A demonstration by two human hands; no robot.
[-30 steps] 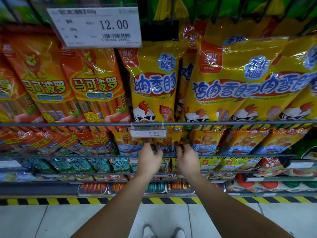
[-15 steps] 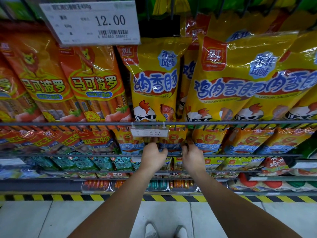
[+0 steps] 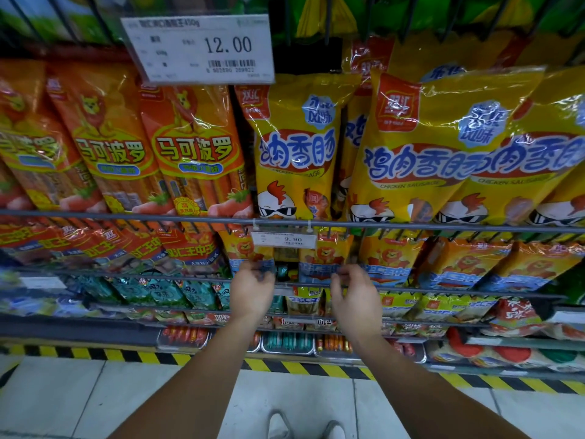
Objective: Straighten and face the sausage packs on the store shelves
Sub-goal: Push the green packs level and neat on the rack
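Now the hands have spread apart, left hand [image 3: 253, 293] pinching one yellow lion-printed plastic sausage pack [image 3: 243, 248], right hand [image 3: 356, 304] pinching the neighbouring pack [image 3: 326, 255], both hanging under the white 9.90 price tag [image 3: 284, 239], so facing looks underway.

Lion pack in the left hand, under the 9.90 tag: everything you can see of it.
The lion pack is a glossy plastic bag, yellow-orange with a cartoon lion and a blue band below. It hangs upright beneath the grey rail, partly behind the 9.90 tag. The left hand pinches its blurred bottom edge; the right hand pinches the neighbouring pack.
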